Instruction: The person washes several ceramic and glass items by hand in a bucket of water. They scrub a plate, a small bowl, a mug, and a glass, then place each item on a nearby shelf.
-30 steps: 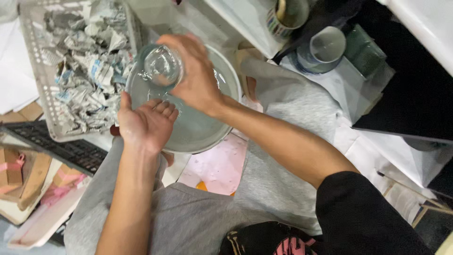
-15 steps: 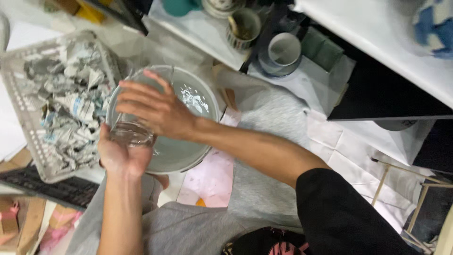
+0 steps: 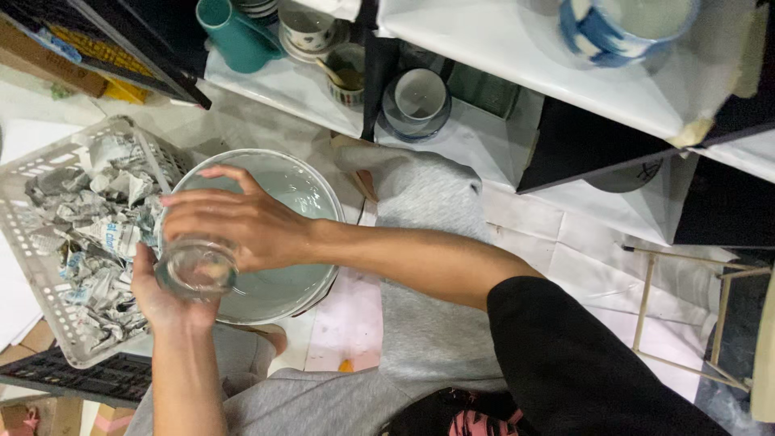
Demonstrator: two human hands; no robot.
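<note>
At the far left sits a pale plastic basket (image 3: 48, 266) filled with crumpled newspaper (image 3: 97, 234), and a dark slatted crate (image 3: 73, 379) lies below it at the bottom edge. Just right of the basket, the person's left hand (image 3: 161, 303) comes up from below with its palm cupped under a clear drinking glass (image 3: 196, 268). The right hand (image 3: 242, 222) reaches in from the right and lies over the top side of the same glass, fingers spread and curled around it, so the glass is held between both hands. The glass is tipped toward the camera, its round mouth showing, and it hangs above the left rim of a large round basin (image 3: 303, 190) holding pale water. The basin rests against the person's grey trouser legs (image 3: 428, 323). The right arm runs across the basin to a black sleeve (image 3: 581, 363) at the lower right. Above, on a white shelf (image 3: 282, 85), stand a teal jug (image 3: 234, 36), stacked patterned cups (image 3: 311, 28) and a small white bowl (image 3: 420, 97). On the upper white shelf (image 3: 517, 48) farther right stands a blue-and-white mug (image 3: 622, 28). At the right edge a thin metal frame (image 3: 686, 307) stands on the white tiled floor (image 3: 581, 258).
</note>
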